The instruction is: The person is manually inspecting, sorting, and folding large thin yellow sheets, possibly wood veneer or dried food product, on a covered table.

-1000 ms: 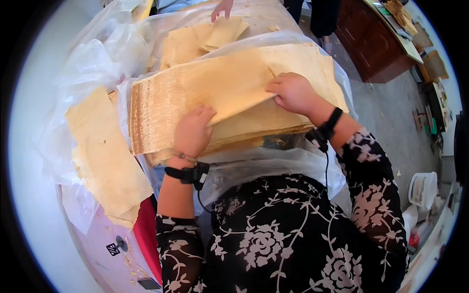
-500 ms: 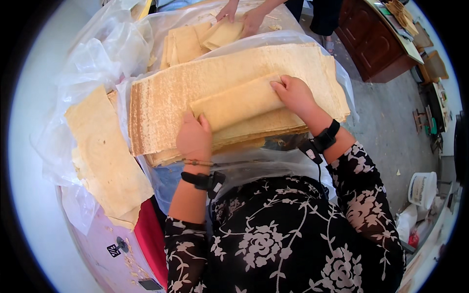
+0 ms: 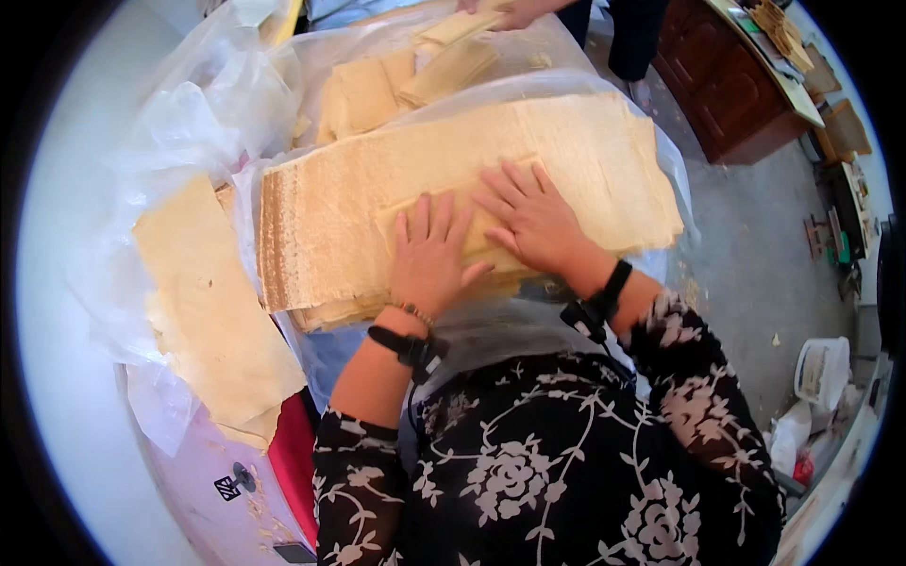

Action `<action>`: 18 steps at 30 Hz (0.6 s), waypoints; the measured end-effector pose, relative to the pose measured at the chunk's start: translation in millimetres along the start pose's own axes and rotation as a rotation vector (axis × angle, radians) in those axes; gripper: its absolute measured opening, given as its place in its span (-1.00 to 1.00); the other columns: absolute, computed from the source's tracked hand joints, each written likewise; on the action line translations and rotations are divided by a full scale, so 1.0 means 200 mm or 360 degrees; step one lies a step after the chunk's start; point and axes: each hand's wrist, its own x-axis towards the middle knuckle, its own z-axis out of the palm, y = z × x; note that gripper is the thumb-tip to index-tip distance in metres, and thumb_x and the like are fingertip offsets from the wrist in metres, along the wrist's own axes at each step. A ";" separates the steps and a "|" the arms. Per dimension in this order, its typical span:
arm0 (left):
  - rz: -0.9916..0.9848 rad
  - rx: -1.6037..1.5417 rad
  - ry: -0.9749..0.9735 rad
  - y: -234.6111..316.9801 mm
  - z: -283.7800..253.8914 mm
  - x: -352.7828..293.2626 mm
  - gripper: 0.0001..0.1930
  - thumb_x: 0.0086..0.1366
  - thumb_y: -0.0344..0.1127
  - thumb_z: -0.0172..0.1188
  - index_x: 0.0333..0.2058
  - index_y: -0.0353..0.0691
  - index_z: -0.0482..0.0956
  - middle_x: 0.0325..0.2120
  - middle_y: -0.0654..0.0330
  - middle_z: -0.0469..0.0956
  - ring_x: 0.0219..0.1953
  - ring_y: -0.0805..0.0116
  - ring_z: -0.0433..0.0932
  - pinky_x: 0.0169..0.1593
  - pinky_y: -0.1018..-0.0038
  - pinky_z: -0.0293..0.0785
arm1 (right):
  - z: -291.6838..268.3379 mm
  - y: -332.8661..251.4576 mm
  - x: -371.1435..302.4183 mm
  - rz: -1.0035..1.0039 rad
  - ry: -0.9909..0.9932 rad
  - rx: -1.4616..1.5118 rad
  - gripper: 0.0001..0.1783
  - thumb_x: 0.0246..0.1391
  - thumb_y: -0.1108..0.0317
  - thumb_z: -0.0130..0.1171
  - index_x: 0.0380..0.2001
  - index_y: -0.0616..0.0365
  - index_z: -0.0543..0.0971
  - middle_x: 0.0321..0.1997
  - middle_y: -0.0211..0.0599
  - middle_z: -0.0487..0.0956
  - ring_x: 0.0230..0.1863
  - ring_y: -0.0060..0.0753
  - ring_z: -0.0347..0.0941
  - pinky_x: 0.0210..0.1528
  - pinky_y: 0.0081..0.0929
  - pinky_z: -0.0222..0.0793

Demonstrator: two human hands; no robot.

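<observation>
A folded tan sheet (image 3: pixel 474 241) lies flat on a broad stack of thin, rough-edged tan sheets (image 3: pixel 330 212) in front of me. My left hand (image 3: pixel 429 250) is spread palm down on the fold's left part. On its right part rests my right hand (image 3: pixel 535 215), also palm down with the fingers apart. Together the hands cover much of the folded sheet. Neither hand grips anything.
More tan sheets (image 3: pixel 212 302) lie at the left, over clear plastic (image 3: pixel 179 123). Beyond the stack are folded pieces (image 3: pixel 359 94), where another person's hand (image 3: pixel 517 13) holds one. A dark red cabinet (image 3: pixel 727 90) and a white bucket (image 3: pixel 821 373) stand at the right.
Both hands have let go of the folded sheet's ends and moved inward, now lying flat on top of it. The other person's hands have moved farther away, lifting a folded piece.
</observation>
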 end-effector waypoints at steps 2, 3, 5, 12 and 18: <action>0.0053 0.0055 -0.0014 -0.07 0.01 -0.06 -0.31 0.21 0.06 0.22 0.24 -0.16 0.34 0.31 0.04 0.24 0.35 -0.07 0.15 0.38 0.03 -0.02 | 0.02 0.00 0.00 -0.0026 0.0153 -0.0010 -0.38 0.20 -0.06 0.03 0.28 -0.09 0.40 0.45 -0.24 0.22 0.51 -0.08 -0.06 0.50 -0.02 -0.25; 0.0060 0.0071 -0.0013 -0.10 -0.01 -0.07 -0.31 0.21 0.06 0.22 0.24 -0.16 0.34 0.31 0.04 0.24 0.35 -0.07 0.15 0.38 0.03 -0.02 | 0.02 0.01 -0.01 -0.0024 0.0169 -0.0004 -0.38 0.20 -0.06 0.03 0.28 -0.09 0.40 0.45 -0.24 0.22 0.51 -0.08 -0.06 0.50 -0.02 -0.25; 0.0222 0.0125 -0.0082 -0.16 -0.05 -0.06 -0.37 0.21 -0.06 0.25 0.21 -0.18 0.37 0.26 0.01 0.30 0.30 -0.03 0.25 0.28 0.15 0.23 | 0.01 0.03 -0.01 -0.0018 0.0159 0.0037 -0.39 0.22 -0.05 0.01 0.28 -0.08 0.39 0.45 -0.24 0.22 0.51 -0.08 -0.04 0.50 -0.02 -0.27; 0.0151 -0.0151 -0.0158 -0.42 -0.19 0.13 -0.57 0.23 -0.24 0.24 0.05 -0.29 0.51 -0.19 -0.02 0.63 -0.17 0.06 0.62 -0.14 0.32 0.55 | -0.07 0.38 -0.07 0.0442 0.0704 0.1145 -0.38 0.20 0.17 0.09 0.31 0.07 0.32 0.46 -0.16 0.20 0.49 -0.07 0.01 0.48 -0.10 -0.15; -0.0841 -0.1381 0.0058 -0.88 -0.24 0.76 -0.66 0.29 -0.19 0.21 -0.07 -0.30 0.56 -0.18 -0.03 0.64 -0.17 0.19 0.64 -0.11 0.30 0.57 | -0.12 0.43 -0.14 0.0538 0.0232 0.0152 -0.33 0.14 0.19 0.16 0.31 0.05 0.31 0.47 -0.16 0.17 0.49 -0.07 0.01 0.48 -0.10 -0.13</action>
